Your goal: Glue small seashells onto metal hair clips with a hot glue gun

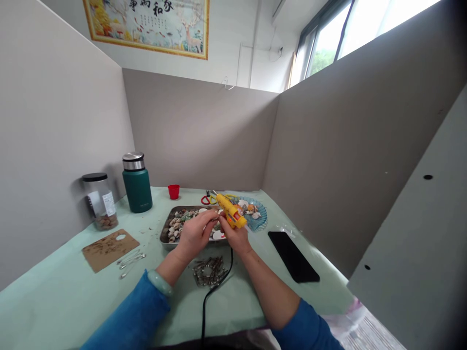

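Note:
A yellow hot glue gun (230,210) is in my right hand (236,237), its nozzle tilted up and away to the left. An orange light glows near its handle, and a black cord (209,294) runs down toward me. My left hand (197,231) is closed in a pinch, its fingertips meeting those of my right hand; whatever is between them is too small and hidden to name. Both hands are above a metal tray (170,247) full of small seashells (177,224). In front of the tray lies a pile of small metal pieces (209,271), perhaps clips.
Left: a cardboard piece (109,250), safety pins (131,260), a green bottle (137,187) and a black-lidded jar (100,201). Behind: a red cup (174,192) and scissors (206,200). Right: a blue dish (261,218) of shells and a black phone (294,256). Grey partitions (200,131) enclose the table.

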A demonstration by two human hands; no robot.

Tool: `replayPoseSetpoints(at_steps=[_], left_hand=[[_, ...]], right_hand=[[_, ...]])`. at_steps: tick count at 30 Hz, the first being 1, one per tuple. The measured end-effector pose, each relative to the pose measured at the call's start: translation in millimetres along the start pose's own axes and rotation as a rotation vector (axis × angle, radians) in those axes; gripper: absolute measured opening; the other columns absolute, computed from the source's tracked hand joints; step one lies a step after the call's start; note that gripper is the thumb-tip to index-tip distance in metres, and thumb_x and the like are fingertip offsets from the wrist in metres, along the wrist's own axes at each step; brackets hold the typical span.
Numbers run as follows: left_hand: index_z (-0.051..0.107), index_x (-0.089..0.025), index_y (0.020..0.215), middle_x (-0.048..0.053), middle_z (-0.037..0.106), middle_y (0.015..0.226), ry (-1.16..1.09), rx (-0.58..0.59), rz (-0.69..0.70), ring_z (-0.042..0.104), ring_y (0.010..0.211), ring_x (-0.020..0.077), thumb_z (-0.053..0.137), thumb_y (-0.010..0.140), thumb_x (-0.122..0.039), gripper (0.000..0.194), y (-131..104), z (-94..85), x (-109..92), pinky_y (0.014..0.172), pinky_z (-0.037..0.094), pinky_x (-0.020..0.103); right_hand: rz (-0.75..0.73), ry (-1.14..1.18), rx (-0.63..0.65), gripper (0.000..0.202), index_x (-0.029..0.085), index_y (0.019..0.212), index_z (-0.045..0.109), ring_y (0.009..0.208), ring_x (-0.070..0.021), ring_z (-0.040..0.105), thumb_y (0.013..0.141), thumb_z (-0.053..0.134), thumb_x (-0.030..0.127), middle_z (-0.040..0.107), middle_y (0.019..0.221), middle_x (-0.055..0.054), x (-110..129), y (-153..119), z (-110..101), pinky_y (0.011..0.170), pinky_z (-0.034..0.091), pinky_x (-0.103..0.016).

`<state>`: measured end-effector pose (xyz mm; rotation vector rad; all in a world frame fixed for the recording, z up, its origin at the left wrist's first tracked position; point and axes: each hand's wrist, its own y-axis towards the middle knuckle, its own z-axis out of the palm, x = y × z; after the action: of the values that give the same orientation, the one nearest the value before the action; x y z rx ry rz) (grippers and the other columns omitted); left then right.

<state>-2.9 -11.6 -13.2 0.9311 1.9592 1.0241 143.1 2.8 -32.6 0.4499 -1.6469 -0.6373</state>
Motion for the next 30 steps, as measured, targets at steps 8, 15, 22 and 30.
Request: replayPoseSetpoints(at_steps=[8, 15, 22, 30], left_hand=[[0.059, -0.02, 0.099, 0.012, 0.062, 0.116, 0.054, -0.036, 0.071, 0.059, 0.107, 0.0189, 0.047, 0.086, -0.015, 0.018, -1, 0.7, -1, 0.089, 0.048, 0.032], [0.059, -0.02, 0.095, 0.011, 0.062, 0.108, -0.033, -0.058, 0.02, 0.058, 0.103, 0.0191, 0.051, 0.085, -0.017, 0.013, -1, 1.3, 0, 0.089, 0.048, 0.033], [0.052, -0.018, 0.093, 0.004, 0.065, 0.083, -0.68, -0.105, -0.56, 0.065, 0.071, 0.0162, 0.066, 0.076, -0.029, 0.024, 4, 9.3, -2, 0.069, 0.054, 0.031], [0.055, -0.016, 0.09, 0.002, 0.067, 0.075, -1.28, -0.121, -1.002, 0.066, 0.065, 0.013, 0.072, 0.069, -0.015, 0.027, 9, 1.6, -1, 0.064, 0.055, 0.024]], right_hand=[[0.062, 0.073, 0.043, 0.024, 0.019, 0.077, 0.06, 0.048, -0.012, 0.05, 0.081, 0.054, 0.043, 0.051, 0.053, 0.003, 1, -2, -2, 0.049, 0.044, -0.024], [0.109, 0.187, 0.041, 0.024, 0.018, 0.081, 0.06, 0.047, -0.0108, 0.048, 0.078, 0.058, 0.041, 0.05, 0.053, 0.003, 8, -2, -1, 0.047, 0.043, -0.022], [0.175, 0.265, 0.006, 0.026, 0.018, 0.088, 0.061, 0.047, -0.0085, 0.046, 0.076, 0.061, 0.041, 0.052, 0.059, 0.004, 5, 0, 1, 0.044, 0.039, -0.019], [0.198, 0.292, -0.031, 0.029, 0.017, 0.087, 0.062, 0.049, -0.0084, 0.049, 0.074, 0.063, 0.042, 0.059, 0.065, 0.002, 0, 3, 3, 0.045, 0.042, -0.02]])
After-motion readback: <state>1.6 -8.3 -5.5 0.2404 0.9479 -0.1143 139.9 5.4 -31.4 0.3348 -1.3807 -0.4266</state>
